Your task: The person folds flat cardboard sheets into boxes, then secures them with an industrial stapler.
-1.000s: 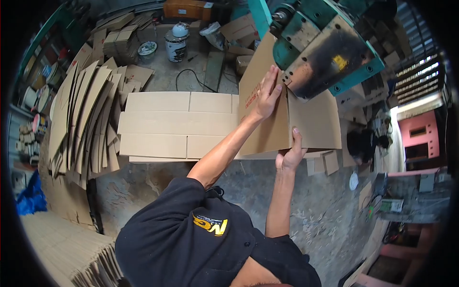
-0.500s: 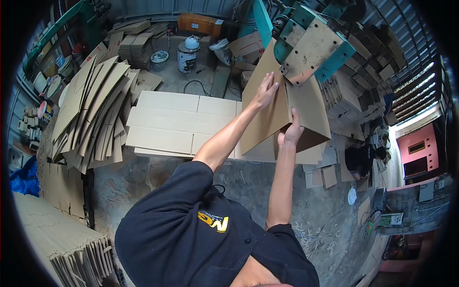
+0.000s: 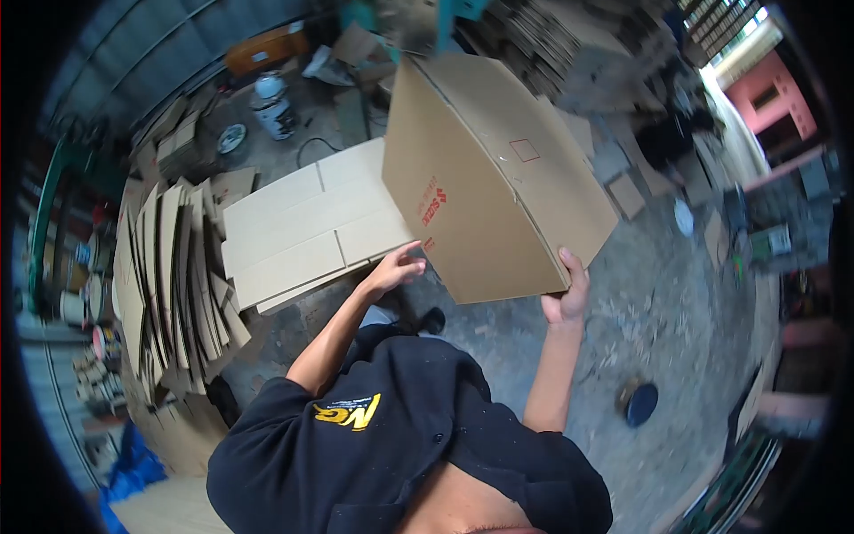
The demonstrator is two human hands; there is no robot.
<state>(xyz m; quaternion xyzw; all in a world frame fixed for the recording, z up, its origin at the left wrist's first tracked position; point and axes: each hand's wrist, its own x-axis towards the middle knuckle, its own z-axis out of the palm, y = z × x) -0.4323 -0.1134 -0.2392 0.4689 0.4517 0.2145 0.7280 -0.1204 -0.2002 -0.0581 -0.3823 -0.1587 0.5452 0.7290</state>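
Observation:
A brown cardboard box [image 3: 480,214], standing like a tent with a ridge running toward me, fills the middle. Red lettering marks its left panel, and staples dot the seam along the ridge. My right hand [image 3: 569,289] grips the near corner at the ridge, thumb on top and fingers tucked underneath. My left hand [image 3: 396,267] is off the box, its fingers apart and the index fingertip close to the lower part of the left panel. Below and left of the box, flat cardboard sheets [image 3: 294,214] lie stacked.
A fanned pile of cardboard [image 3: 173,276] stands to the left. Behind are a paint-stained bucket [image 3: 274,117] and the stapling machine [image 3: 409,27], partly cut off by the top edge. A person in dark clothes [image 3: 665,138] is low at the right. A round dark stool [image 3: 640,405] stands on the floor.
The box has come away from the machine's head toward me and turned, showing its red print. My left hand has let go of the panel and dropped back; my right hand still grips the edge.

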